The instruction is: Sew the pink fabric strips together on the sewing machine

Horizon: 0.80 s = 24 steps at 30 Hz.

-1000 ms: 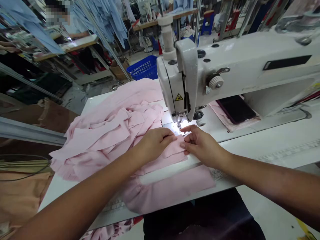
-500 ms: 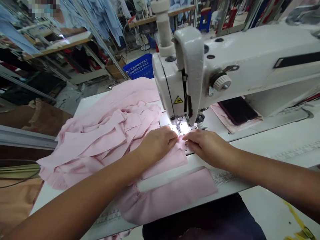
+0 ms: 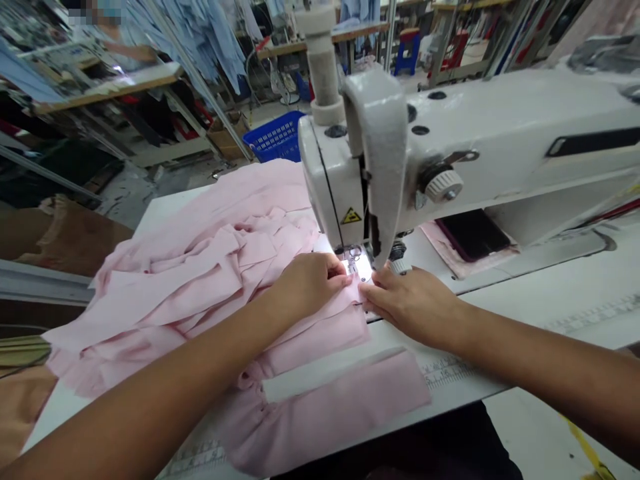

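A white sewing machine stands on the white table, its needle lit from above. Just in front of the needle, my left hand pinches a strip of pink fabric with bent fingers. My right hand presses the same strip from the right, fingers curled on its edge. The strip runs back toward me and loops over the table's front edge. A heap of pink fabric pieces lies left of the machine.
A dark phone lies on pink cloth under the machine arm. A blue basket sits on the floor behind the table. Workbenches, hanging blue garments and another person fill the background. Brown fabric lies at the left.
Both hands have slid the pink strip forward, closer to the needle. The view has shifted nearer to the machine head.
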{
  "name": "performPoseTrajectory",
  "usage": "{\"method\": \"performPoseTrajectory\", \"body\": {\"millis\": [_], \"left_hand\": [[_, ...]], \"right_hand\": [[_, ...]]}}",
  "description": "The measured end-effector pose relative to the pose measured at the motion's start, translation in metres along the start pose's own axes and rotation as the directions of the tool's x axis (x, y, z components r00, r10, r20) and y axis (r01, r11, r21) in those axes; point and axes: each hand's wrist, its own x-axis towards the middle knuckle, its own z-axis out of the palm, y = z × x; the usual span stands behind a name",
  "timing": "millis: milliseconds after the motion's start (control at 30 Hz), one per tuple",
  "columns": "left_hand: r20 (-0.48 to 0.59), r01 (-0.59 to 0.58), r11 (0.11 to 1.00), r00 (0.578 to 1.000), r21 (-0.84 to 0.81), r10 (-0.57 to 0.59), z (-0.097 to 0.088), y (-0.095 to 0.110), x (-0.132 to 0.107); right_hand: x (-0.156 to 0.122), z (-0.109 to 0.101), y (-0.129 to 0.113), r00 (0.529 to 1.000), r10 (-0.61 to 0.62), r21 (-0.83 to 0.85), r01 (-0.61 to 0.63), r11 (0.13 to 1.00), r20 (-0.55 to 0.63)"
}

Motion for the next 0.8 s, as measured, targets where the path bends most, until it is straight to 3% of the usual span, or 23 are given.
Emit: {"method": "performPoseTrajectory", "body": {"millis": [233,467,567,800], "left_hand": [[-0.061,0.046,0.996,0.997,-0.078,-0.051,0.003,-0.007,0.007],[-0.093,0.011,1.000,0.996,-0.021,-0.013,0.008,-0.019,0.013],[-0.048,0.025,0.999,0.999,-0.030,-0.026,0.007,-0.018,0.011],[-0.110,0.011,0.999,0.994,0.036,-0.007,0.005,-0.015,0.009]], "right_hand": [[0.001,0.003,0.000,0.998,0.053,0.003,-0.053,0.999,-0.030],[0.003,0.000,0.000,0.996,0.087,0.066,-0.087,0.994,0.005],[0.003,0.001,0.001,0.996,0.086,0.080,-0.087,0.993,0.017],[0.004,0.003,0.002,0.996,0.084,0.095,-0.087,0.992,0.035]]}}
